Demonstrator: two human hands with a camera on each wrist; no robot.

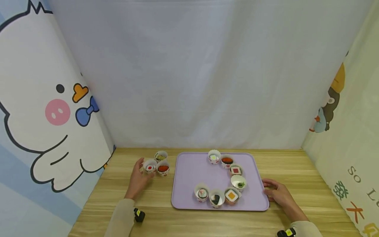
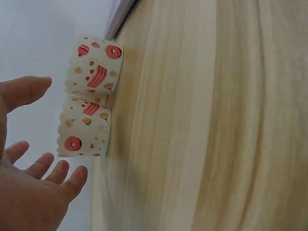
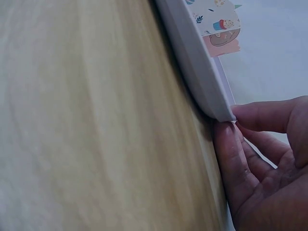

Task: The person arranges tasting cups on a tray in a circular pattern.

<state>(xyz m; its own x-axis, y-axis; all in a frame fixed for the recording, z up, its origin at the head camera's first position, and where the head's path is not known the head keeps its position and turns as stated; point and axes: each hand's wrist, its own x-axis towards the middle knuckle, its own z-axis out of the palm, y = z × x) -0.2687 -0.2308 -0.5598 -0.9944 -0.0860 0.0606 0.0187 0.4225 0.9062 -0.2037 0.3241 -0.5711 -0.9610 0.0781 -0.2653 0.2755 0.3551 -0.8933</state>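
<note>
My left hand (image 1: pixel 140 180) reaches around a paper cup (image 1: pixel 149 168) holding a white, red-centred sushi piece. In the left wrist view its fingers (image 2: pixel 76 179) are spread, with a gap to the printed cups (image 2: pixel 85 126). Touching that cup are a cup with orange-red roe sushi (image 1: pixel 163 169) and one with greenish content (image 1: pixel 161 156). On the right, my right hand (image 1: pixel 279 195) pinches the rim of a lilac tray (image 1: pixel 192 174) between thumb and fingers. Several cups stand in a curve on the tray, including one with a green-topped piece (image 1: pixel 238 183) and one with yellow-centred sushi (image 1: pixel 232 196).
The wooden table (image 1: pixel 160 220) carries everything. A pale cloth (image 1: pixel 189 82) hangs behind it. Printed cloths close off both sides, with a cartoon bird (image 1: pixel 35 82) on the left and lettering (image 1: pixel 353 174) on the right.
</note>
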